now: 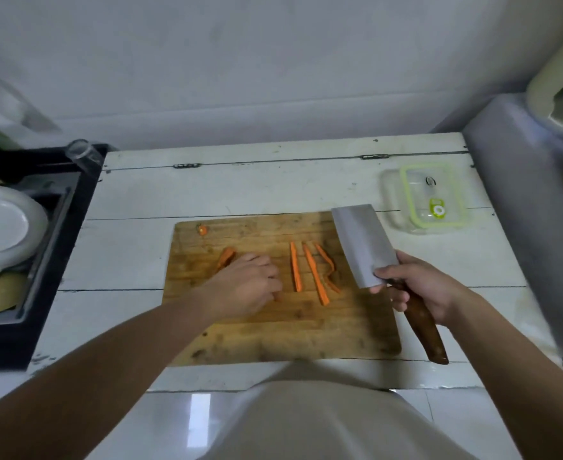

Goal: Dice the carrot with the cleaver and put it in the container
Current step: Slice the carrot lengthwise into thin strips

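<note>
Presently, the cleaver (363, 244) is gripped by the right hand (419, 287) and held raised, while the remaining carrot piece (226, 257) is steadied under the left hand (243, 287), presumably for further slicing.

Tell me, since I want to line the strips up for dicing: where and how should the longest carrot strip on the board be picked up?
Judging by its pose, pinch the longest carrot strip near its middle, across its narrow width, coming from above. It lies flat on the cutting board, thin and long, with bare board on both flanks; an end grip would probably let it droop.
</note>
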